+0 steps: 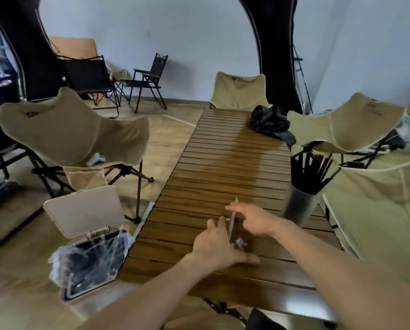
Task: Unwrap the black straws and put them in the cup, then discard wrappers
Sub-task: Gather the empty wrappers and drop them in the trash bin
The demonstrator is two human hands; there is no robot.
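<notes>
A thin wrapped straw (232,221) stands nearly upright over the near part of the slatted wooden table (223,163). My right hand (251,219) pinches its upper part, and my left hand (219,246) holds the lower end, where crumpled clear wrapper (240,242) bunches by my thumb. A metal cup (300,206) at the table's right edge holds several black straws (311,171). The frame is blurred, so the exact finger grip is unclear.
An open beige bin (89,248) with a clear liner full of wrappers stands on the floor left of the table. A black bag (270,122) lies at the table's far right. Beige folding chairs (73,129) surround the table.
</notes>
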